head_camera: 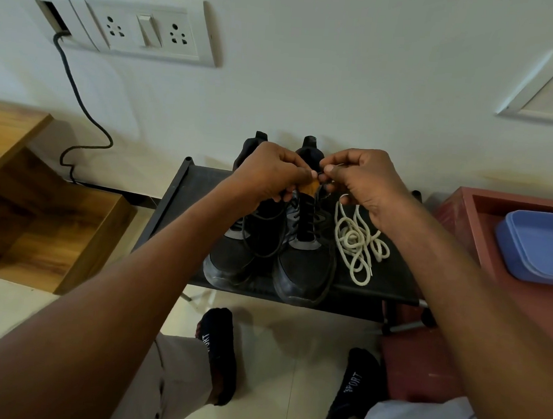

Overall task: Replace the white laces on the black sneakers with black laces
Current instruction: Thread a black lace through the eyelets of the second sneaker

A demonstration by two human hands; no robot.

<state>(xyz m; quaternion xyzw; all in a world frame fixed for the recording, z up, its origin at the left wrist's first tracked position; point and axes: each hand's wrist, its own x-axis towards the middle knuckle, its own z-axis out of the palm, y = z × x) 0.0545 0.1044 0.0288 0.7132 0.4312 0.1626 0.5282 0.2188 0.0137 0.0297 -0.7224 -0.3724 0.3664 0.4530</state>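
A: Both hands are up at the collar of the right sneaker (305,244). The left hand (271,173) has its fingers curled, pinching a black lace (260,241) near the tan tongue tab, and the right hand (359,182) pinches the other lace end between thumb and forefinger.

B: How far along would you put it?

A: Late, I'd say. The white laces (357,244) lie in a loose heap on the black rack (177,202), just right of the shoes, touching neither one. The right sneaker shows dark lacing up its front, so this looks like the top eyelets or the final knot.

B: And the left sneaker (233,249)?

A: A black lace loops slackly across it; whether it is fully threaded I can't tell, since the left wrist hides the upper eyelets.

B: Anything in the way?

A: Not much. A blue tub (541,247) sits in a red tray (465,209) to the right, well apart. A wooden unit (39,209) stands to the left, with a cable (77,97) trailing down the far wall from the socket plate (143,30).
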